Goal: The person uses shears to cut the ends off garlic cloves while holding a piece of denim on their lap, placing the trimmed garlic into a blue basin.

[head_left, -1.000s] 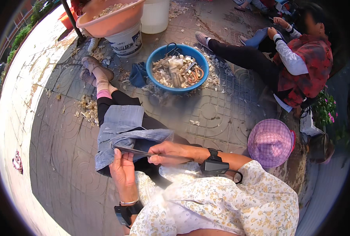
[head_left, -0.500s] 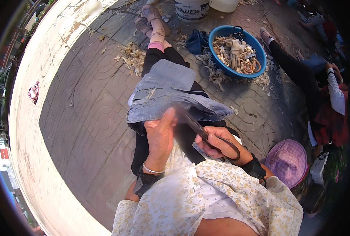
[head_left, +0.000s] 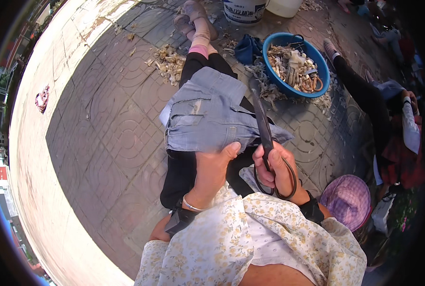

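A piece of blue jean cloth [head_left: 207,117] is spread over the lap of a person sitting on the paved ground [head_left: 103,138]. Its near edge is gripped by the left hand [head_left: 212,167], with the thumb lying on top of the cloth. Big dark scissors [head_left: 265,138] are held in the right hand [head_left: 274,167], whose fingers are pushed through the round handles. The blades are closed and pointed away, over the right side of the cloth. A blue bowl [head_left: 293,62] full of scraps is seen farther off, near the feet. A purple hat [head_left: 348,200] is seen at the right, just beside the right arm.
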{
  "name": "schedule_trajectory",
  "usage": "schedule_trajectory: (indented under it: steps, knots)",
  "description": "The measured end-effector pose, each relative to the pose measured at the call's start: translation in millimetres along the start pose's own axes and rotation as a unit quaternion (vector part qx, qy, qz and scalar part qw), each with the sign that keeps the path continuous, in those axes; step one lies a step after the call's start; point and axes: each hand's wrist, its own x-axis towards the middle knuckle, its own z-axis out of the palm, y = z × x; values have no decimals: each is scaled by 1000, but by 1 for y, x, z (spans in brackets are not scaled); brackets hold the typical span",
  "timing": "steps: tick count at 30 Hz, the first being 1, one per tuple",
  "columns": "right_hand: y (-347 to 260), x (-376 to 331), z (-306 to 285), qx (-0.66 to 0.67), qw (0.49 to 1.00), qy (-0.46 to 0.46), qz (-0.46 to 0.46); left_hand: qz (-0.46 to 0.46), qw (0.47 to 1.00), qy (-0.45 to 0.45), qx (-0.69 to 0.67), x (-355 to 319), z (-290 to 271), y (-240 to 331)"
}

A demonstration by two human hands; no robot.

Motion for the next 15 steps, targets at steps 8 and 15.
schedule_trajectory:
  steps: [8, 15]
  knots:
    - [-19, 5, -11, -26, 994, -109, -16, -96, 989, -16, -115, 14, -15, 9]
    - [-8, -17, -26, -24, 981, -128, 142, -124, 983, 11, -138, 15, -15, 6]
